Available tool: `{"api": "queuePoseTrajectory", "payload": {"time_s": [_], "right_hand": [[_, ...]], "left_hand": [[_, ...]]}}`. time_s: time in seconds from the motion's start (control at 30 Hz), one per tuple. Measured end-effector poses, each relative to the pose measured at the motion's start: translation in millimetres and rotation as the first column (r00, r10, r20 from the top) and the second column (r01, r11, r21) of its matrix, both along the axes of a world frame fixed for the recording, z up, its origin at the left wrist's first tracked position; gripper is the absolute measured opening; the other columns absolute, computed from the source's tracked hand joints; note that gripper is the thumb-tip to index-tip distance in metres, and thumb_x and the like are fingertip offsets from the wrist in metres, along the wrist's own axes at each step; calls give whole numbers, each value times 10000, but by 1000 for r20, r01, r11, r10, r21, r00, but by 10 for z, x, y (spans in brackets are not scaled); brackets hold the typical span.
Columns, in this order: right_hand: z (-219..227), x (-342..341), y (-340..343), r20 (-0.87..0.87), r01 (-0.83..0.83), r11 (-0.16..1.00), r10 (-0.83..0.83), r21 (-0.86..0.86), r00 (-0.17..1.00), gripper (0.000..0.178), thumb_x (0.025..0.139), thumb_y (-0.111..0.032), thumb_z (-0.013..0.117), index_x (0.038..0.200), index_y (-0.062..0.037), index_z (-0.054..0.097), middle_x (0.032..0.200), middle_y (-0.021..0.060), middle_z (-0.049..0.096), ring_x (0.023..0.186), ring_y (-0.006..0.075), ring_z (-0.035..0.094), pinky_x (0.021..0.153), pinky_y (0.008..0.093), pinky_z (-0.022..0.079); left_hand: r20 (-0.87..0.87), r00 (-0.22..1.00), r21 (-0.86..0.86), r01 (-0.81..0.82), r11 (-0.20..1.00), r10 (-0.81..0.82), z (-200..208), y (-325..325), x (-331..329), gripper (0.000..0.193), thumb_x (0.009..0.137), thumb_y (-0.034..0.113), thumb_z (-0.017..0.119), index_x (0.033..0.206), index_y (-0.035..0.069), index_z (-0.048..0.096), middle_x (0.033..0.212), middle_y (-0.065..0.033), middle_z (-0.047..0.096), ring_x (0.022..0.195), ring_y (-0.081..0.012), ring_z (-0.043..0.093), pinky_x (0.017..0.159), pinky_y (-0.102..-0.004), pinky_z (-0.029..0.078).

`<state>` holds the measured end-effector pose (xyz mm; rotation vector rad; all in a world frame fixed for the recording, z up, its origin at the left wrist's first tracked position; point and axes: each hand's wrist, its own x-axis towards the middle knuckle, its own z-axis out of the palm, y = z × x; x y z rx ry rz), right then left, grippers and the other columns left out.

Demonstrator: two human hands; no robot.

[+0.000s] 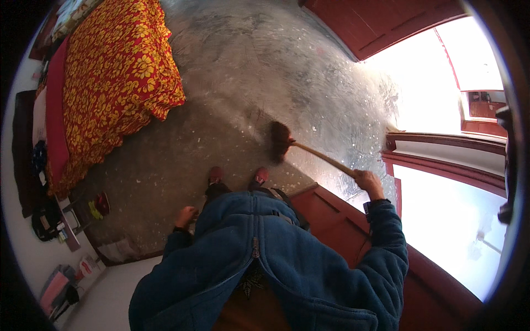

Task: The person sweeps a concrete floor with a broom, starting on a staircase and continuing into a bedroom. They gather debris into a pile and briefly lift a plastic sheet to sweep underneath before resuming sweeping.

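Observation:
My right hand [368,183] is wrapped round the light wooden handle of a broom [323,156], out to the right of my body. The broom's dark reddish-brown bristle head [280,136] rests on the grey concrete floor [232,105], ahead of my red shoes [260,175]. Down by my left hip, my left hand [186,216] hangs with its fingers curled in, and nothing shows in it. Small pale specks are scattered over the floor around the bristles.
A bed with a red and yellow flowered cover [118,71] stands at the left. To the right are a dark red door panel [342,220] close beside me and a bright doorway [425,83]. Shoes [100,205] lie by a small stand at the lower left.

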<state>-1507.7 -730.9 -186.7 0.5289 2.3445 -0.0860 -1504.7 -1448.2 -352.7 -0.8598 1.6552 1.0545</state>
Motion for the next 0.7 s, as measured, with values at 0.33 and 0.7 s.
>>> {"api": "queuePoseTrajectory", "payload": {"time_s": [0.33, 0.7], "right_hand": [[104, -93, 135, -85, -49, 977, 68, 207, 994, 279, 905, -231, 480, 1132, -197, 639, 860, 198, 674, 834, 343, 670, 714, 458, 528], [-80, -552, 258, -66, -71, 989, 63, -128, 996, 327, 836, -336, 569, 1148, -275, 650, 1042, 114, 667, 976, 347, 623, 813, 453, 506]], "left_hand": [[-81, 997, 16, 9, 1000, -7, -183, 568, -78, 288, 913, 276, 581, 1072, 38, 619, 933, -47, 620, 812, -166, 577, 698, -312, 466], [-283, 930, -21, 238, 971, -235, -241, 938, -340, 341, 887, 266, 614, 1101, 2, 636, 993, -100, 652, 810, -218, 603, 696, -347, 493]]}}
